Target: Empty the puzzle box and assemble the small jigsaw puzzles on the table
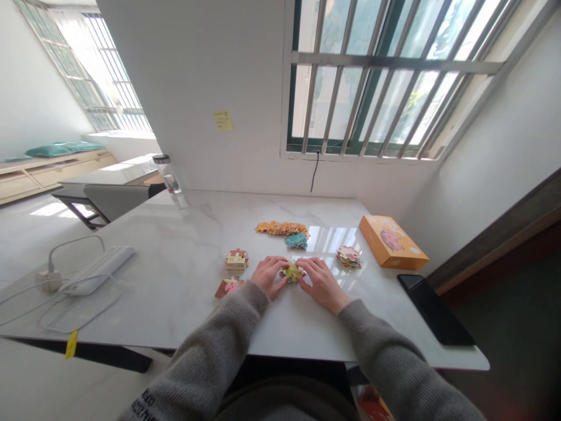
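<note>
My left hand (268, 276) and my right hand (322, 285) meet at the middle of the marble table (175, 245), with the fingers of both on a small joined group of yellow jigsaw pieces (293, 272). Much of that group is hidden by my fingers. A stack of jigsaw pieces (236, 259) lies left of my left hand, and a pink-patterned piece group (228, 287) lies nearer the table edge. Right of my right hand sits another stack (349, 256). Further ahead are a long orange heap of pieces (280, 228) and a teal heap (296, 241).
An orange puzzle box (393, 242) lies at the table's right, with a black flat tablet-like slab (433, 310) by the edge. A white cabled device (99, 270) and a glass bottle (168, 174) stand on the left and far corner. A wall and barred window (385, 76) rise behind.
</note>
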A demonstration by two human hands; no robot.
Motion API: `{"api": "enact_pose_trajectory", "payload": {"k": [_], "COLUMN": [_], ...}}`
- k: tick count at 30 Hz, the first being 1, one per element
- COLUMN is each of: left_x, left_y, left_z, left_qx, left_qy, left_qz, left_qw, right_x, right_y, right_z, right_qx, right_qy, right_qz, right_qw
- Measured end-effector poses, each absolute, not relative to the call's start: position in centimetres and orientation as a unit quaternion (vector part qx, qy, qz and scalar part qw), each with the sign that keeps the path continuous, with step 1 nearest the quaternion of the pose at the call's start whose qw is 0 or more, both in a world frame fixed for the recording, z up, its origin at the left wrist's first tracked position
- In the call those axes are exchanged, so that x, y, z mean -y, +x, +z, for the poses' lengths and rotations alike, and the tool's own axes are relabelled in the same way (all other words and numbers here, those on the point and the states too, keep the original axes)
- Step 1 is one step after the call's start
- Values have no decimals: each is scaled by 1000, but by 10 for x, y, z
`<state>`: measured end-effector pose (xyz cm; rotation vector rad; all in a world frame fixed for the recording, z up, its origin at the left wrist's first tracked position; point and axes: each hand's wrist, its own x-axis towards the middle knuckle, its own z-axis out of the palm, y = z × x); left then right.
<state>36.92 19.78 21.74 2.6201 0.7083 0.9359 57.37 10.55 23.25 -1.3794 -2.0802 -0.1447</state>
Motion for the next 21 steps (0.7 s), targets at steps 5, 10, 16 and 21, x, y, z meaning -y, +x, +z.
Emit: {"api": "enact_pose_trajectory", "payload": {"k": [5, 10, 16, 21], "left_x": [-198, -202, -202, -198], "left_y": [369, 370, 370, 367], "left_z": [218, 209, 206, 214], "left_qx": [-235, -239, -228, -236], "left_qy": [897, 886, 895, 899], "left_qz": [350, 372, 357, 342], "left_qw": [134, 135, 140, 140], "right_x": [-103, -101, -92, -89], "right_y": [576, 612, 677, 693], "right_z": [237, 239, 237, 230], "right_qx": [781, 715, 543, 506], "right_qy": [-511, -564, -737, -790], "right_qz": [-47, -100, -189, -173], "right_qw": [355, 401, 355, 299]}}
